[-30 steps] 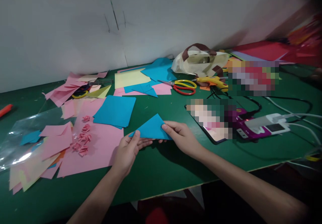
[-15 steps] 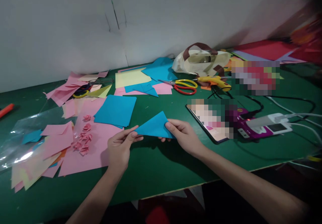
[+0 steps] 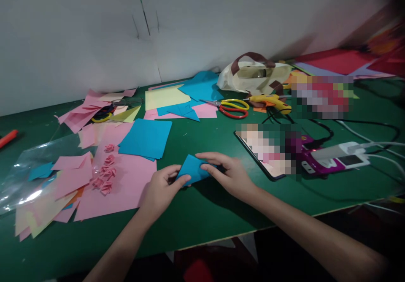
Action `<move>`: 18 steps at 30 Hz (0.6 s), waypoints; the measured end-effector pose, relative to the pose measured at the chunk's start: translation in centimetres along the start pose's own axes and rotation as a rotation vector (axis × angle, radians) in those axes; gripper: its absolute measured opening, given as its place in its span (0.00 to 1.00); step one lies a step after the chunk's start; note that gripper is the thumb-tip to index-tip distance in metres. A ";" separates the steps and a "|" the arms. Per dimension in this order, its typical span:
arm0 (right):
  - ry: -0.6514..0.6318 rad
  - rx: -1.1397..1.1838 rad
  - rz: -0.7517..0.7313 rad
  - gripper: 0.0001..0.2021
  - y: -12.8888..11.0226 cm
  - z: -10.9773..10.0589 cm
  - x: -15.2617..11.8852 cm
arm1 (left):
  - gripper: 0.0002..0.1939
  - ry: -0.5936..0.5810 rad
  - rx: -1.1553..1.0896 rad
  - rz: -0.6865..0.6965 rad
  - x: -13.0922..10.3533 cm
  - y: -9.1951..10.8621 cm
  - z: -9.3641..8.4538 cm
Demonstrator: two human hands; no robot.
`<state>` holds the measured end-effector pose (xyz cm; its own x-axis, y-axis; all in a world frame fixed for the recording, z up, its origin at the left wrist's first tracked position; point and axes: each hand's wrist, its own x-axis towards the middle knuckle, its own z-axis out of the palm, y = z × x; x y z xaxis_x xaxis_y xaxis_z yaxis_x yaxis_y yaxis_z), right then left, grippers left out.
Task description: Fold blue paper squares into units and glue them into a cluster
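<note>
We find the folded blue paper [image 3: 192, 169] at the lower centre of the frame, held between the left hand [image 3: 162, 190], which grasps its left end, and the right hand [image 3: 233, 175], which pinches its right side.

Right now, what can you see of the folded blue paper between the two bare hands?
The folded blue paper looks matte, with straight edges and a pointed corner facing away from the person. It sits at an angle over the green tabletop; contact with that surface is unclear. The left hand pinches its left side, thumb on top. The right hand holds and partly covers its right side. Its underside is hidden.
</note>
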<state>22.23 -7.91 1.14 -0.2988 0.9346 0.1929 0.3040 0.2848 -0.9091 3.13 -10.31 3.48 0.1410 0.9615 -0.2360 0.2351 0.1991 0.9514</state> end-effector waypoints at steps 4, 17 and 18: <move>-0.030 -0.039 -0.033 0.13 0.2 0.1 0.1 | 0.09 -0.024 0.034 -0.035 0.1 -0.3 0.0; 0.007 -0.060 -0.182 0.13 0.3 0.0 0.0 | 0.12 -0.067 0.094 -0.052 0.1 -0.3 -0.3; 0.018 -0.055 -0.207 0.13 0.3 0.0 0.0 | 0.11 -0.062 0.091 -0.049 0.1 -0.4 -0.3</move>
<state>22.31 -7.84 0.88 -0.3439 0.8586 0.3801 0.2874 0.4816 -0.8279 2.76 -10.24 3.19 0.1861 0.9368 -0.2962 0.3293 0.2246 0.9171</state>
